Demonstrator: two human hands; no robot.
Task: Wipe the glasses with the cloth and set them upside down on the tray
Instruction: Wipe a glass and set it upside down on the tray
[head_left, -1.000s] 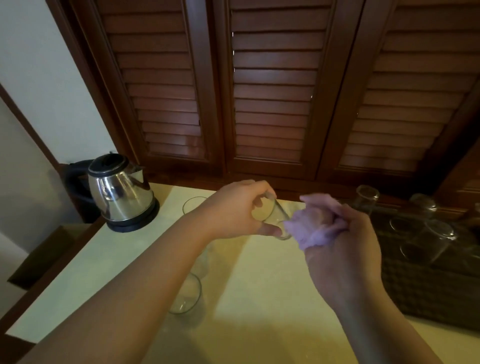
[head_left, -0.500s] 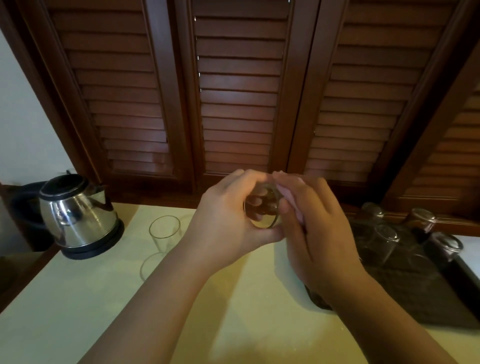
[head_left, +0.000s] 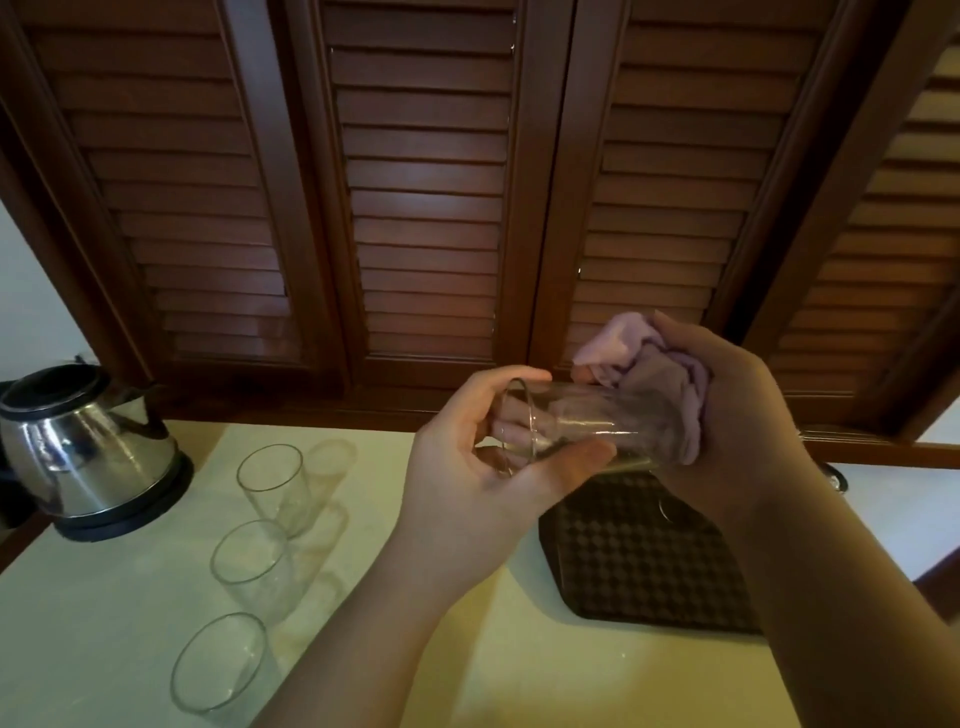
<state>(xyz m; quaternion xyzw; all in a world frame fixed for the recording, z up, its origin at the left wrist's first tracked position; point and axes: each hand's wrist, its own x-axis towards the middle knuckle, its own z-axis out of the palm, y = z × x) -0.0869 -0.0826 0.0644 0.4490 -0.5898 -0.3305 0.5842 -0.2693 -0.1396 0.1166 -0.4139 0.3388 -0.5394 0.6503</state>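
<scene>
My left hand (head_left: 467, 483) grips a clear glass (head_left: 566, 426) that lies on its side in the air, mouth toward the left. My right hand (head_left: 727, 415) holds a bunched pale purple cloth (head_left: 654, 374) wrapped over the glass's base end. Below both hands lies the dark brown textured tray (head_left: 644, 561), partly hidden by my right arm. Three more clear glasses stand upright on the pale counter at the left: a far glass (head_left: 275, 488), a middle glass (head_left: 254, 566) and a near glass (head_left: 218, 665).
A steel kettle (head_left: 88, 447) on a black base stands at the counter's far left. Dark wooden louvred doors (head_left: 415, 208) rise behind the counter. The pale counter (head_left: 519, 665) reaches the front edge of view.
The view has shifted so three glasses at the left show. The glass now lies sideways with its mouth left, and the cloth covers its base end instead of sitting beside it.
</scene>
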